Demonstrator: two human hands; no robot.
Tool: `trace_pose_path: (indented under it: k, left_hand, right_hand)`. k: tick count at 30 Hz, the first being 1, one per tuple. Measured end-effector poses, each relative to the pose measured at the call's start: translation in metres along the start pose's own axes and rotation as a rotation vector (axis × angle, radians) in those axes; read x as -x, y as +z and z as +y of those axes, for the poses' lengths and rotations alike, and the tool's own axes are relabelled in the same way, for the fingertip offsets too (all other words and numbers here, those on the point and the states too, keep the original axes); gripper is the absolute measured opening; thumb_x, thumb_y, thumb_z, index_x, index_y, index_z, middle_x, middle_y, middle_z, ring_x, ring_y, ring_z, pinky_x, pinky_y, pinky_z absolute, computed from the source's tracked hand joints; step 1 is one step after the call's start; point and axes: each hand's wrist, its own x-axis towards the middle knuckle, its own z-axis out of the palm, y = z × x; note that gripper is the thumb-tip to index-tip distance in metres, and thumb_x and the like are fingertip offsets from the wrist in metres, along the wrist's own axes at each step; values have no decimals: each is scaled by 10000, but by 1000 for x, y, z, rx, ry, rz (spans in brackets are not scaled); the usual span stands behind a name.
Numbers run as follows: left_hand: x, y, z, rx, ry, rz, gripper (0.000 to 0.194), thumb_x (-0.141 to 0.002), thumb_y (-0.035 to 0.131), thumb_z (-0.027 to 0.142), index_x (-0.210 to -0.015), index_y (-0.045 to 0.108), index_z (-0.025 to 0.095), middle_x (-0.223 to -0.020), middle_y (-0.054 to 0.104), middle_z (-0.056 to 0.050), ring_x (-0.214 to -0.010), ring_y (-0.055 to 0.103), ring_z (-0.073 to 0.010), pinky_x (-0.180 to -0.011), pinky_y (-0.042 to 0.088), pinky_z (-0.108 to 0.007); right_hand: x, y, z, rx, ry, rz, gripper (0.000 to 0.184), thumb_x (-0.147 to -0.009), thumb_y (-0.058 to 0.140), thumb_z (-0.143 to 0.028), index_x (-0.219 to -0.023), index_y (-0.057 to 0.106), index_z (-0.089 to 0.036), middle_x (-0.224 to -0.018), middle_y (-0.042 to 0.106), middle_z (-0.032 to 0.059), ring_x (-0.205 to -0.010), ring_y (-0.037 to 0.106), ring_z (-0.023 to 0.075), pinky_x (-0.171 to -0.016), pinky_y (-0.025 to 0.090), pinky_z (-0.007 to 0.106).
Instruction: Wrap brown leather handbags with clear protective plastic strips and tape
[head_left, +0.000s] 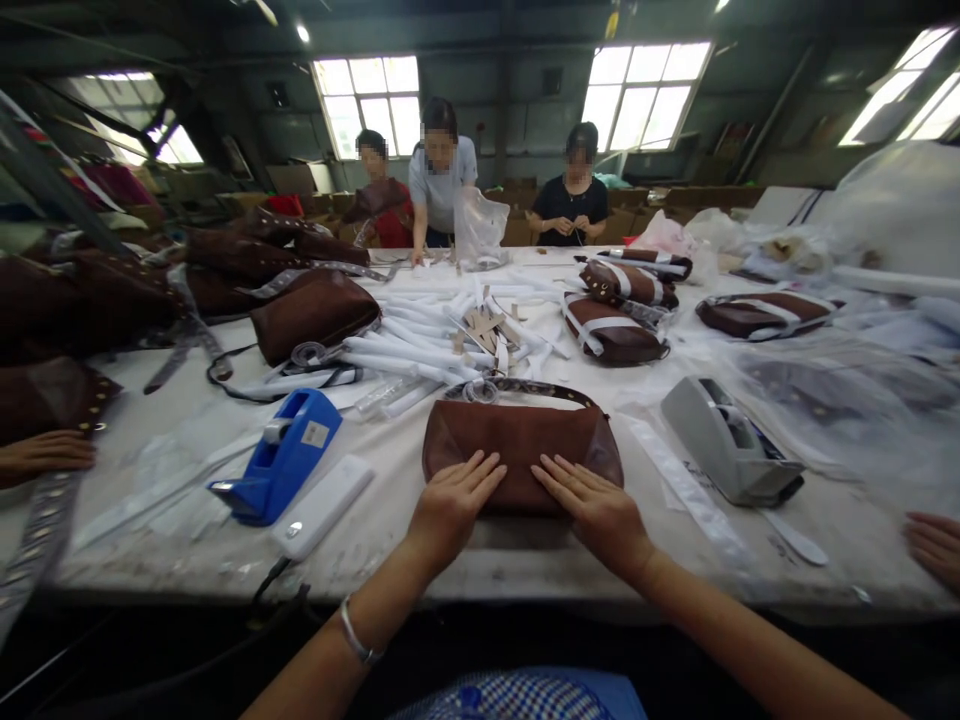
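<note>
A brown handbag (517, 430) lies on the white-covered table in front of me, its strap (551, 390) curving behind it on the far side. My left hand (454, 500) rests flat on the bag's left half, fingers stretched out. On the right half lies my right hand (596, 500), also with straight fingers pressed to the surface. Neither hand grips anything. To the left of the bag are a blue tape dispenser (289, 455) and a white power bank-like block (324, 507). A grey tape dispenser (724, 440) stands to the right.
Behind the bag lies a heap of white rolls (412, 345). Brown bags wrapped with white strips (619, 325) sit at the back right, near plastic sheets (847, 380). More brown bags (315, 310) crowd the left. Co-workers' hands (49, 457) show at both sides; several people work across the table.
</note>
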Motion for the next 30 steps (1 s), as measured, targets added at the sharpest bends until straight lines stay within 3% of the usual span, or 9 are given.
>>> trace_pose_path:
  k: [4, 7, 11, 15, 18, 23, 28, 30]
  left_hand:
    - [-13, -36, -27, 29, -45, -236, 788, -728, 579, 1, -1462, 445, 256, -1537, 431, -57, -1261, 565, -240, -1001, 522, -380]
    - [-13, -37, -47, 56, 8, -268, 809, -702, 625, 24, -1457, 457, 262, -1544, 418, -78, -1365, 462, -296, -1098, 446, -478]
    - [7, -2, -51, 113, 54, -86, 720, -821, 462, -29, -1477, 419, 264, -1503, 476, -69, -1413, 404, -238, -1126, 425, -472]
    - [31, 27, -38, 98, 6, 127, 667, -873, 385, -36, -1464, 439, 269, -1444, 542, -56, -1384, 440, -235, -1098, 465, -478]
    - [32, 24, -36, 115, -13, 125, 718, -828, 352, -75, -1451, 458, 265, -1420, 566, -44, -1365, 465, -224, -1092, 477, -469]
    - [22, 12, -45, 131, 6, -13, 675, -824, 394, -52, -1420, 502, 244, -1438, 549, -39, -1347, 488, -215, -1083, 491, -409]
    - [35, 24, -40, 47, 39, 137, 551, -926, 393, 11, -1414, 507, 238, -1384, 598, -52, -1335, 500, -228, -1079, 489, -425]
    - [35, 16, -33, 45, 7, 97, 540, -923, 397, 29, -1418, 503, 214, -1410, 574, -69, -1344, 494, -241, -1077, 487, -437]
  right_hand:
    - [-19, -31, 29, -105, -109, -198, 599, -859, 623, -179, -1439, 493, -251, -1378, 613, 71, -1147, 660, 228, -952, 564, 363]
    - [-26, -38, 50, -147, -180, -279, 654, -848, 671, -260, -1465, 455, -267, -1428, 568, 86, -1253, 583, 279, -1056, 489, 475]
    - [-11, -13, 58, -231, -191, -216, 630, -896, 532, -132, -1494, 395, -277, -1544, 424, 59, -1450, 341, 268, -1158, 359, 539]
    - [13, 16, 46, -267, -144, -51, 588, -931, 386, -53, -1456, 445, -312, -1490, 496, 22, -1447, 341, 230, -1165, 344, 557]
    - [20, 25, 40, -249, -100, 25, 544, -964, 372, -59, -1419, 491, -332, -1436, 556, 6, -1421, 386, 218, -1154, 372, 547]
    - [20, 29, 41, -225, -122, 20, 486, -995, 401, -102, -1417, 491, -325, -1423, 564, 16, -1405, 408, 223, -1149, 382, 543]
    - [20, 29, 38, -201, -121, 69, 473, -992, 438, -113, -1388, 521, -357, -1391, 590, -4, -1386, 431, 217, -1147, 388, 526]
    - [18, 27, 37, -202, -134, 66, 483, -989, 443, -111, -1400, 506, -357, -1397, 585, -3, -1389, 428, 214, -1146, 387, 525]
